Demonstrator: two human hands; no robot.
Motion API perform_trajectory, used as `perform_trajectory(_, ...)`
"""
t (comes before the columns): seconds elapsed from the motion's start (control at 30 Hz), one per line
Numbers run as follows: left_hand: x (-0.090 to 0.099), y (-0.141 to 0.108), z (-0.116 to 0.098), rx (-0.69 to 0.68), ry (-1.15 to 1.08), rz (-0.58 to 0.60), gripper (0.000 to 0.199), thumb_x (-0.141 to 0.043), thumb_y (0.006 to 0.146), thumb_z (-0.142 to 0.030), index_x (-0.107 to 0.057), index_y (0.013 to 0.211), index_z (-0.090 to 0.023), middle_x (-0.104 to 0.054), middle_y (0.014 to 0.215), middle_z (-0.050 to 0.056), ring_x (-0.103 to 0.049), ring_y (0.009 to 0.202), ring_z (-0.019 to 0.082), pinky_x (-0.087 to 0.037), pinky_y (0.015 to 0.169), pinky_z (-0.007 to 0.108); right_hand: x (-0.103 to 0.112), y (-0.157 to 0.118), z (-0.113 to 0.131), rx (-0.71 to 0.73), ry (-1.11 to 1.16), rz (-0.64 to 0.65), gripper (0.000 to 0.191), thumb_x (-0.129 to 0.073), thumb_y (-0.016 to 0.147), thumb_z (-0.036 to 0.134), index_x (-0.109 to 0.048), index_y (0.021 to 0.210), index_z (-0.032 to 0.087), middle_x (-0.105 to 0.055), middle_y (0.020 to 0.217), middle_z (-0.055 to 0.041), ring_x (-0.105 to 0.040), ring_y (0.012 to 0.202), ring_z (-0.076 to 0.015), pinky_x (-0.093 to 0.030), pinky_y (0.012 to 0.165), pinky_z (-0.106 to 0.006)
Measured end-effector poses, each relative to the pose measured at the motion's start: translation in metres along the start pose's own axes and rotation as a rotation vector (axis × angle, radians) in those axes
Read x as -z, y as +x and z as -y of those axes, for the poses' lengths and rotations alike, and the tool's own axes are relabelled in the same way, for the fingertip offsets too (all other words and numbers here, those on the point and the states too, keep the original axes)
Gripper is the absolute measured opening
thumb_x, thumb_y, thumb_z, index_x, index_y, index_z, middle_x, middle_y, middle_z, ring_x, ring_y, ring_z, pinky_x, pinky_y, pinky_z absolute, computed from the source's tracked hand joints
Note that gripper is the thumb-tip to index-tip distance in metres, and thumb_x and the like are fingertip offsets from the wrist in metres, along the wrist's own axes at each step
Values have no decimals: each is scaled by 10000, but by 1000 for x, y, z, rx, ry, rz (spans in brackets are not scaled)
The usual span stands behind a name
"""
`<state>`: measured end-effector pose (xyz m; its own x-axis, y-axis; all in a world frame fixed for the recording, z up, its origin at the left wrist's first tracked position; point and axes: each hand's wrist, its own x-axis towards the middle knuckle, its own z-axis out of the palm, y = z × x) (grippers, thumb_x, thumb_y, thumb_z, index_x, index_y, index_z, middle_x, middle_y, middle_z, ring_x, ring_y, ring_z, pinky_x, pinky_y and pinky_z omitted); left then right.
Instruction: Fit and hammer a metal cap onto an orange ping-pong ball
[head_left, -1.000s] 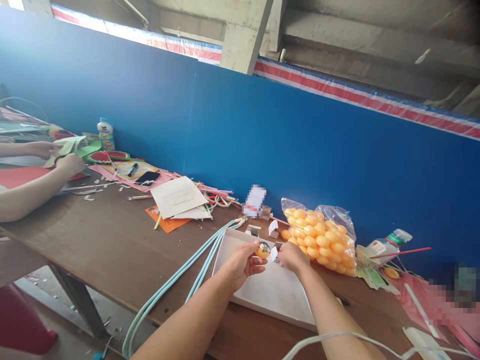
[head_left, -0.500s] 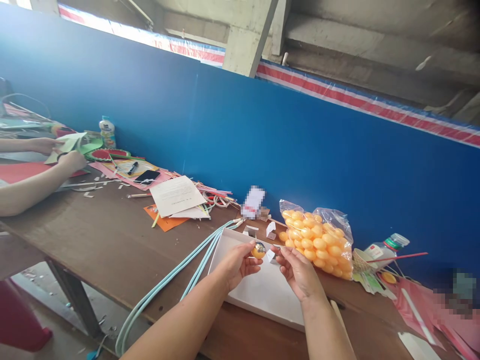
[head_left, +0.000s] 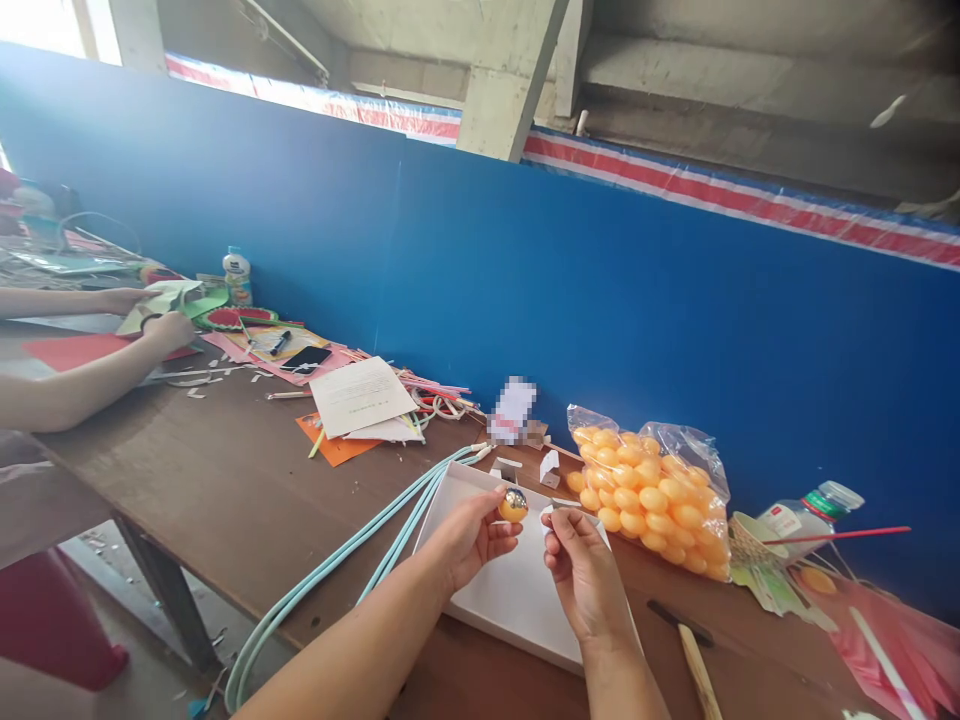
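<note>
My left hand (head_left: 469, 545) holds a small shiny ball (head_left: 514, 505) between thumb and fingers; its upper part looks silver and its lower part yellow-orange. My right hand (head_left: 581, 575) is close beside it on the right, thumb and index finger pinched together. Whatever lies in that pinch is too small to make out. Both hands are above a shallow white box (head_left: 517, 630) on the brown table. Just behind the right hand stands a clear plastic bag (head_left: 652, 500) full of yellow-orange balls. Small white paper pieces (head_left: 550, 468) lie by the far rim of the box.
Light-blue cords (head_left: 352, 535) run left of the box. A printed sheet (head_left: 364, 397) rests on orange paper. At right are a plastic bottle (head_left: 814, 515) and a wooden-handled tool (head_left: 697, 670). Another person's hands (head_left: 169, 330) work with green paper at far left. A blue partition (head_left: 450, 260) stands behind.
The view has shifted slightly, uncovering the wooden-handled tool. My right hand has turned, its fingers curled in more tightly. The left hand still holds the ball.
</note>
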<state>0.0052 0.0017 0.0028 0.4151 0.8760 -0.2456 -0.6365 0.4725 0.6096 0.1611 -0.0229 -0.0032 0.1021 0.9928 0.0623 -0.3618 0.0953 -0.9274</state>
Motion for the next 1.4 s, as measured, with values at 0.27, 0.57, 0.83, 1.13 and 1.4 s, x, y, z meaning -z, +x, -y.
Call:
perform_trajectory(0.27, 1, -1, -1, 18, 32, -2, 296, -622, 769, -380, -611, 873, -104, -652, 819, 62, -619, 635, 96, -512, 563, 184, -14, -9, 1, 5, 8, 93, 135, -634, 799, 314, -590, 780, 188, -538, 748, 28, -441, 533, -33, -404, 478, -149)
perform_trajectory(0.57, 2, 0, 1, 16, 17, 6, 276, -623, 770, -368, -605, 859, -106, -652, 821, 61, -619, 639, 102, -517, 574, 196, -18, -10, -2, 2, 32, 76, 146, -626, 804, 324, -574, 775, 191, -522, 690, 42, -423, 489, -33, -376, 440, -149)
perform_trajectory(0.83, 6, 2, 3, 2, 23, 66, 288, -596, 789, -386, -609, 835, -102, -645, 757, 62, -609, 624, 94, -513, 591, 187, -16, -10, -5, -81, 22, 94, 144, -689, 746, 305, -631, 802, 185, -566, 682, 21, -444, 500, -46, -382, 432, -149)
perform_trajectory(1.13, 8, 2, 5, -69, 90, 118, 324, -601, 779, -430, -616, 835, -111, -642, 734, 61, -610, 624, 91, -504, 587, 174, -16, -12, -6, -57, -35, 90, 183, -695, 736, 295, -624, 874, 199, -614, 782, -5, -457, 522, -49, -368, 420, -158)
perform_trajectory(1.4, 6, 0, 5, -112, 136, 103, 315, -624, 764, -426, -620, 847, -122, -626, 735, 49, -610, 647, 96, -516, 618, 196, -17, -9, -6, -43, -70, 98, 175, -685, 746, 296, -620, 870, 190, -622, 763, -10, -413, 474, -33, -327, 408, -160)
